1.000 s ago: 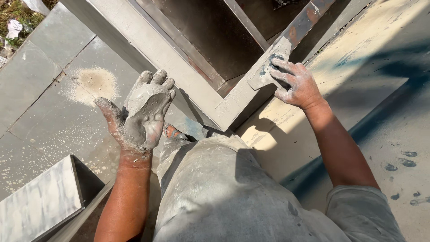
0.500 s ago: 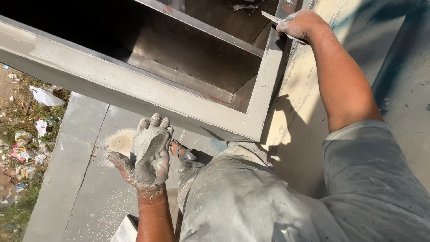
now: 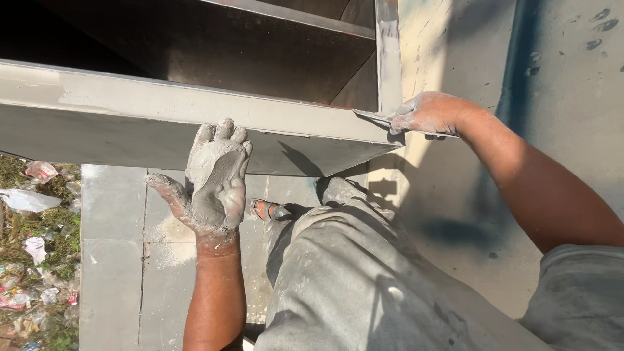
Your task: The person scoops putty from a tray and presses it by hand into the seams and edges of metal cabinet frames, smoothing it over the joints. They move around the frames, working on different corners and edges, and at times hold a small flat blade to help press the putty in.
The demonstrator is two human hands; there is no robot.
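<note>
Outdoors, a grey plastered concrete window frame (image 3: 195, 107) juts over paving. Below it, the left hand (image 3: 211, 182) lies open, cupping wet grey plaster (image 3: 218, 170). At its right corner, the right hand (image 3: 426, 114) grips a thin metal blade (image 3: 372, 116); smoothing seems underway, needing steady pressure along the edge.

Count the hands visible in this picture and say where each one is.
2. The left hand, palm up and coated in grey plaster, is below the grey ledge. The right hand holds a trowel blade at the ledge's corner.

Litter (image 3: 29, 260) on grass; grey paving slabs (image 3: 110, 260); sandal (image 3: 266, 209).
</note>
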